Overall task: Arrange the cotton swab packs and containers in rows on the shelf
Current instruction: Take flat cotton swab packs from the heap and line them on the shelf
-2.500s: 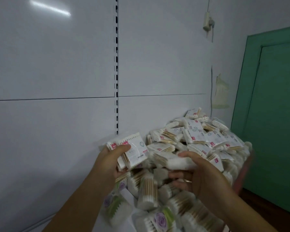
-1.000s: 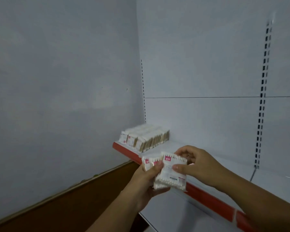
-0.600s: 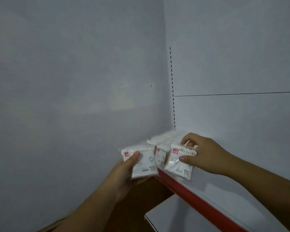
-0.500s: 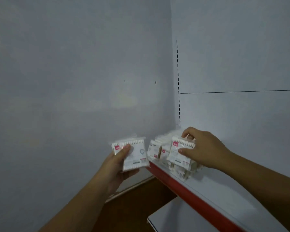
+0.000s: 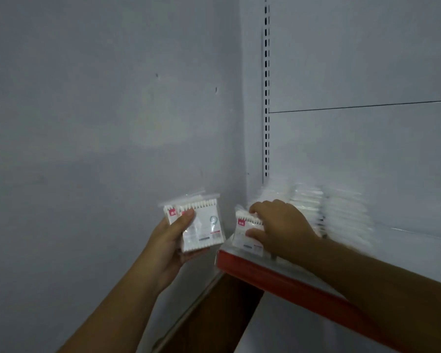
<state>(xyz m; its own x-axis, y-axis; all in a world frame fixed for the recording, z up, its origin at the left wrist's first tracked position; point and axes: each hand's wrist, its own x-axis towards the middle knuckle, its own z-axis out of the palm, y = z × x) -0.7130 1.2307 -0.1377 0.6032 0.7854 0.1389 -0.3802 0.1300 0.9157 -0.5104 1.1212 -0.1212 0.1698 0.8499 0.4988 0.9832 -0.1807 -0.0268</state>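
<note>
My left hand [image 5: 172,242] holds a small stack of flat cotton swab packs [image 5: 204,226] with red labels, out in the air left of the shelf's end. My right hand [image 5: 281,229] grips one more swab pack [image 5: 245,233] standing upright at the left front corner of the white shelf [image 5: 418,253], thumb on its face and fingers over its top. Behind that hand, blurred rows of upright swab packs [image 5: 341,215] run back to the shelf's rear panel.
The shelf has a red front strip [image 5: 278,278]. A grey wall [image 5: 99,123] closes the left side. A slotted upright [image 5: 266,98] stands in the corner. A lower white shelf [image 5: 278,332] and brown floor [image 5: 214,317] lie beneath.
The view swung left from the loose heap of packs to the shelf's corner. My right hand moved its pack onto the shelf's front left corner; my left hand kept its stack beside the shelf.
</note>
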